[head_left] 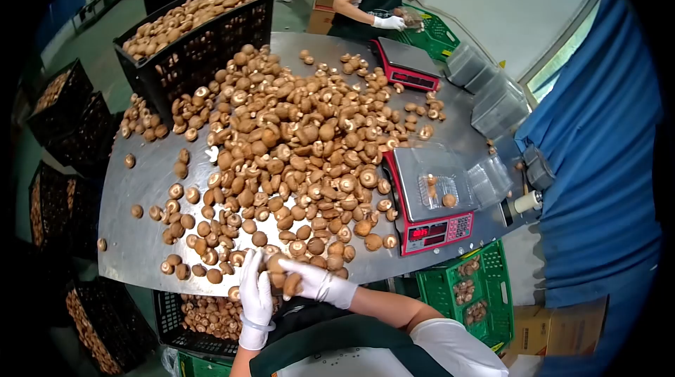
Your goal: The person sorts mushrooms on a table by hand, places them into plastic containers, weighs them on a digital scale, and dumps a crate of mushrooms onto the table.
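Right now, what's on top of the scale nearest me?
The nearest scale has a clear tray on it, holding a few mushrooms; whatever lies directly beneath those mushrooms is covered.

Round brown mushrooms (295, 131) lie loosely heaped, a few held

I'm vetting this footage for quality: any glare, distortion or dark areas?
Head view: glare whitens patches of the metal table beyond the left hand; wide-angle distortion bows the table's edges; black vignetting swallows the corners; the stacked crates at far left sink into shadow.
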### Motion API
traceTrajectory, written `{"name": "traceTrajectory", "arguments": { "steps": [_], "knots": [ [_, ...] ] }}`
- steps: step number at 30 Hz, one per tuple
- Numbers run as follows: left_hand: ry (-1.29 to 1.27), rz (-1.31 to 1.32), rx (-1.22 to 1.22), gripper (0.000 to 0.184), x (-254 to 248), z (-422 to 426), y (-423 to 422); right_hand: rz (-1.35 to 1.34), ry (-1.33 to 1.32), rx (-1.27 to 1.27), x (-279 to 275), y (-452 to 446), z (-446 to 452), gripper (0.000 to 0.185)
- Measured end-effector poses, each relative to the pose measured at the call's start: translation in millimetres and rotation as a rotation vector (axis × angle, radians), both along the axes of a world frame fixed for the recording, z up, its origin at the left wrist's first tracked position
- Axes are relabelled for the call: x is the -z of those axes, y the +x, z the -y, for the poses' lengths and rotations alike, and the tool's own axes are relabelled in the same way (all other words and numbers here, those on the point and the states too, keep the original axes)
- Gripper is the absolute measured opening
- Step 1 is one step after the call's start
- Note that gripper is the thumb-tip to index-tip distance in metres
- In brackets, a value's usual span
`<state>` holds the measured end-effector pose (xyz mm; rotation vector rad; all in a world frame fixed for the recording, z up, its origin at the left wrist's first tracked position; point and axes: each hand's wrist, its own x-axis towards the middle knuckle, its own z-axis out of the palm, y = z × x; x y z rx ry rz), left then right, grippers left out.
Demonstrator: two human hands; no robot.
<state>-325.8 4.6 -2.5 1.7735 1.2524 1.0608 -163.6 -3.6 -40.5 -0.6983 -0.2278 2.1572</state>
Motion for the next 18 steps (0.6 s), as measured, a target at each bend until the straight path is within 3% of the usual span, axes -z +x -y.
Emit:
{"name": "traceTrajectory", "arguments": {
  "steps": [2,4,5,6,7,9,11,14,17,18],
  "knots": [
    [0.015,-0.010,-0.025,0.039,-4.5,-1.8,-4.3,0.176,0.233,0.063,-1.8,49.1,-12.2,0.048],
    [-0.037,-0.004,-0.046,0.036,-3.6,-5.7,-16.1,0.636,0.254,0.403,-86.1,95.5,-20.9,0.047],
    [-0.077,0.015,-0.067,0.035,2.6,-6.6,-22.4,0.804,0.309,0.596,-104.9,119.8,-21.7,0.046],
    [-0.077,0.037,-0.110,0.033,13.7,-7.2,-29.0,1.146,0.514,0.670,-87.0,172.1,-29.3,0.044],
    [-0.111,0.065,-0.141,0.032,16.3,-6.5,-34.0,1.151,0.447,0.815,-107.8,190.3,-22.3,0.042],
    [-0.125,0.000,-0.185,0.031,22.7,-3.2,-43.2,1.526,0.384,0.973,-106.2,251.4,-17.9,0.043],
    [-0.084,-0.076,-0.217,0.031,24.6,1.3,-46.3,1.748,0.431,1.051,-96.5,299.4,-10.3,0.044],
    [-0.007,-0.196,-0.223,0.031,35.9,5.1,-48.2,1.872,0.318,1.015,-68.1,355.2,1.6,0.048],
    [0.067,-0.274,-0.191,0.031,41.0,6.2,-44.5,2.594,0.575,0.913,-88.1,317.4,8.1,0.052],
    [0.083,-0.279,-0.185,0.031,43.0,6.4,-43.0,2.372,0.623,0.941,-95.0,293.4,7.4,0.050]
  ]
}}
